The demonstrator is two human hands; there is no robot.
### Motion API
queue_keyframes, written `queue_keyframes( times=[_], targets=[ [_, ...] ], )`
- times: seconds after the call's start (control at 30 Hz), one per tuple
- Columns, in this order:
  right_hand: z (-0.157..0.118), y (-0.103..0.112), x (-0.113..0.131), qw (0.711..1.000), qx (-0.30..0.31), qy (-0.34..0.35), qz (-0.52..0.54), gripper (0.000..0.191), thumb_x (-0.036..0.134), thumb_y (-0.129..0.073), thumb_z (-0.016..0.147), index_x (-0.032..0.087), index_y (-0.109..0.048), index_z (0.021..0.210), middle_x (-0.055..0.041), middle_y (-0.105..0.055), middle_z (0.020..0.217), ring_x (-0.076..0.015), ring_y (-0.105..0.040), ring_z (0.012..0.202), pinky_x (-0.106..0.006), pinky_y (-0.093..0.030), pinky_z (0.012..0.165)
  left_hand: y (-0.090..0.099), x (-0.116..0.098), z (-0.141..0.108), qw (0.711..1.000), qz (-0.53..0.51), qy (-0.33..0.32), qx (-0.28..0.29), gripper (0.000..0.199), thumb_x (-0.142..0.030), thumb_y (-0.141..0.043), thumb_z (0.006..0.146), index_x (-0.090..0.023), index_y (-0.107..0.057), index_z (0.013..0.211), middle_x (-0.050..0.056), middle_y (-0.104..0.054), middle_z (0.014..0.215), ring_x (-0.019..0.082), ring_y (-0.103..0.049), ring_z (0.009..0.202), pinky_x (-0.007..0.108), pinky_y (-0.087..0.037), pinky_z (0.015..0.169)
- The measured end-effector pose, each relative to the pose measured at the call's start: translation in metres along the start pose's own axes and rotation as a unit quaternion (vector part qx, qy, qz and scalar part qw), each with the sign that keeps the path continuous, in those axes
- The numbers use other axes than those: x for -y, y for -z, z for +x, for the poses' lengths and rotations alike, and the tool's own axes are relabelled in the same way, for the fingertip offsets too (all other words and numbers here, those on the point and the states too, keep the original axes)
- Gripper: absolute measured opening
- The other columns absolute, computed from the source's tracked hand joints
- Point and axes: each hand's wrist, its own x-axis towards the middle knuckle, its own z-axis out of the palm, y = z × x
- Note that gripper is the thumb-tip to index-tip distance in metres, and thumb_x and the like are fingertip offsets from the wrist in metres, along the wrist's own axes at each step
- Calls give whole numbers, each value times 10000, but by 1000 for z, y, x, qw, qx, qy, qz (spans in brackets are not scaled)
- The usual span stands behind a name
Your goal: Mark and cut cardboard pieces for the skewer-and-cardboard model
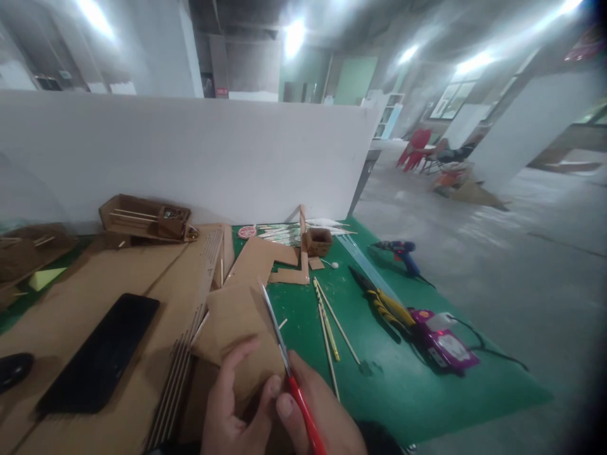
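Note:
My left hand (pixel 239 401) is closed on a piece of brown cardboard (pixel 237 316), with its thumb and fingers at the lower edge. My right hand (pixel 322 404) grips a pair of scissors (pixel 303 404) by the red handle. The scissors' long metal blades point up and away along the cardboard's right edge. Whether the blades are parted is hard to make out. Right of the scissors, several thin wooden sticks (pixel 327 328) lie on the green table mat (pixel 379 392). Cut cardboard pieces (pixel 256 259) lie just beyond the held piece.
To the right are yellow-and-black pliers (pixel 389 309), a purple device (pixel 443 341) with a cable and a blue glue gun (pixel 401 253). A black phone (pixel 102 354) lies on cardboard at left. A small cardboard box (pixel 319 241) and a cardboard model (pixel 145 218) stand near the white partition (pixel 190 151).

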Motion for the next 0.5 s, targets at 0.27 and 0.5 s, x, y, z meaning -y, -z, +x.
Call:
queue_keyframes(
  times=[0.27, 0.5],
  targets=[
    [1, -4, -8, 1000, 6, -10, -15, 462, 602, -377, 946, 195, -587, 1004, -81, -655, 868, -229, -628, 767, -312, -510, 756, -1, -2, -1, 1000, 5, 8, -12, 494, -518, -698, 755, -220, -623, 1141, 76, -717, 1148, 267, -667, 1093, 353, -532, 942],
    [2, -3, -4, 1000, 6, -16, -9, 494, 641, -366, 936, 188, -564, 951, -62, -638, 825, -201, -596, 702, -292, -486, 684, 0, -3, 0, 1000, 5, 9, 5, 486, -505, -688, 768, -216, -605, 1151, 74, -713, 1153, 263, -662, 1099, 364, -531, 945]
  ],
)
